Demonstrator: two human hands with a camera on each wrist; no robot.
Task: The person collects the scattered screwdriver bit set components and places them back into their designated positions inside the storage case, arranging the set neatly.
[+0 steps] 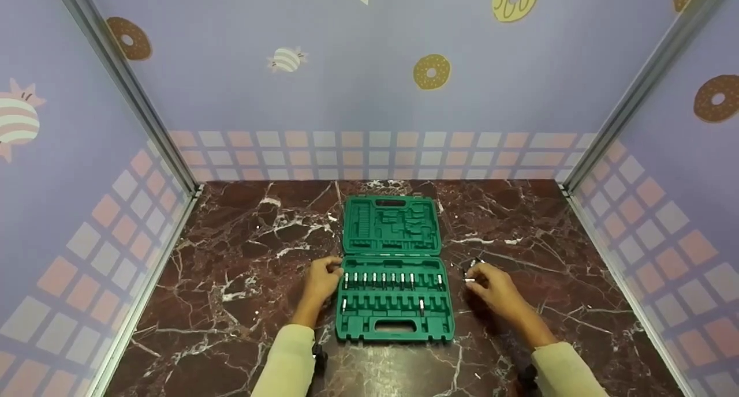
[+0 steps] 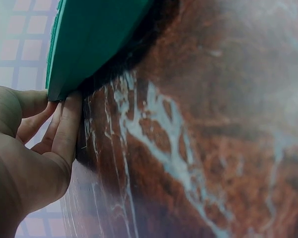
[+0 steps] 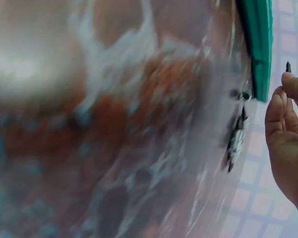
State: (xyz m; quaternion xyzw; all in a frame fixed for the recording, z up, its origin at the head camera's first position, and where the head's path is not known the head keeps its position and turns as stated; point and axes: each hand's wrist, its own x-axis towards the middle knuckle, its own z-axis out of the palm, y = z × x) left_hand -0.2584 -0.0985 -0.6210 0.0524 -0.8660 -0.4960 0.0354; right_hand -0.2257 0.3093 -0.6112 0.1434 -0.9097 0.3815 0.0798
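A green plastic tool case (image 1: 366, 314) lies open and flat on the table, its moulded lid (image 1: 364, 203) folded to the back. Silver bits (image 1: 384, 280) fill much of the upper row of slots, and a few stand in the lower row. At the case's left edge my left hand (image 1: 322, 281) grips the rim between thumb and fingers. To the right of the case, my right hand (image 1: 495, 293) pinches a small bit (image 3: 288, 67) with a dark pointed tip between thumb and fingertips. A loose dark-and-silver bit (image 3: 236, 141) lies on the table below that hand.
The case stands on a dark red marbled table (image 1: 242, 304) with white veins. Patterned lilac walls (image 1: 369, 97) enclose it at the back and both sides, with metal corner posts (image 1: 135, 97). Another small metal piece (image 3: 245, 95) lies beside the case's right edge.
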